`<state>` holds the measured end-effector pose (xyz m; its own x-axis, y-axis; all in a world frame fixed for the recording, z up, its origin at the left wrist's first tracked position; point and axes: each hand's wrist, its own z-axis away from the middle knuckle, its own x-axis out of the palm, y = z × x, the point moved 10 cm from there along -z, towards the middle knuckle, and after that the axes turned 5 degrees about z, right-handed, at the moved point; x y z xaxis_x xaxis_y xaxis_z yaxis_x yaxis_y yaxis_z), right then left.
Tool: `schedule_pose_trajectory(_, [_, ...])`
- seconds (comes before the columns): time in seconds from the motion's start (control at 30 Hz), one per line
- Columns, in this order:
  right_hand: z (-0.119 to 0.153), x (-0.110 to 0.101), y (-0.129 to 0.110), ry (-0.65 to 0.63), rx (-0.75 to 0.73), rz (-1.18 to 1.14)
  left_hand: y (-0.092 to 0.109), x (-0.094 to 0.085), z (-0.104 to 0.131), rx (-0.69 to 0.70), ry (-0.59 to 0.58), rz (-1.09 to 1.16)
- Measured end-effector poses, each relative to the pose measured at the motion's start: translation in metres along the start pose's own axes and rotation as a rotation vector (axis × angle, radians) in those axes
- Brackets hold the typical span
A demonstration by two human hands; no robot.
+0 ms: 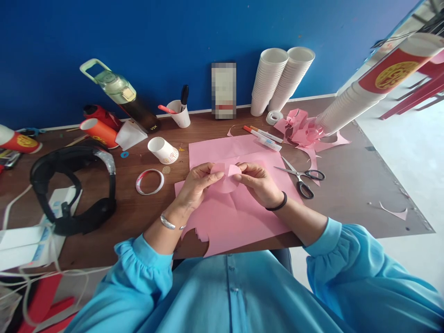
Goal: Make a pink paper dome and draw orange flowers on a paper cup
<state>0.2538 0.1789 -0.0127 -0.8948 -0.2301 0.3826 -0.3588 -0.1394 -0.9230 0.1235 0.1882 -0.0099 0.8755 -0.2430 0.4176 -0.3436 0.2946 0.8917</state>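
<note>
A small rounded pink paper piece (227, 184) is held between both hands above the pink sheets. My left hand (201, 181) pinches its left edge between thumb and fingers. On the opposite edge, my right hand (257, 181) has the same kind of pinch. A slit or fold shows at the top of the piece, between the thumbs. Beneath the hands, large pink paper sheets (243, 219) lie on the brown table, with a ragged cut at the lower left. Scissors (300, 175) with black handles rest partly open just right of my right hand.
Stacked white cups (268, 81), a cup with pens (180, 115) and a bottle (128, 99) stand along the blue wall. Pink scraps (301, 129) lie at the back right. A tape roll (150, 171), a tipped cup (163, 151) and a black headband device (40, 180) are left.
</note>
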Motion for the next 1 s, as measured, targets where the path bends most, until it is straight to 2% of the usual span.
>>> schedule_pose_trajectory(0.13, [-0.001, -0.003, -0.001, 0.021, -0.057, 0.059, 0.002, 0.003, 0.002, -0.002, -0.024, -0.054])
schedule_pose_trajectory(0.43, [0.001, -0.013, 0.000, 0.111, -0.042, 0.096, -0.002, 0.011, 0.004, -0.092, -0.158, 0.007])
schedule_pose_trajectory(0.63, [0.001, -0.014, -0.004, 0.108, -0.072, 0.101, -0.004, 0.003, 0.002, -0.058, -0.081, -0.064])
schedule_pose_trajectory(0.83, [0.000, -0.010, -0.003, 0.110, -0.041, 0.100, -0.006, -0.007, 0.000, -0.048, 0.026, -0.151])
schedule_pose_trajectory(1.0, [0.001, -0.008, -0.002, 0.084, -0.052, 0.169, -0.008, -0.001, 0.000, -0.073, -0.035, -0.208])
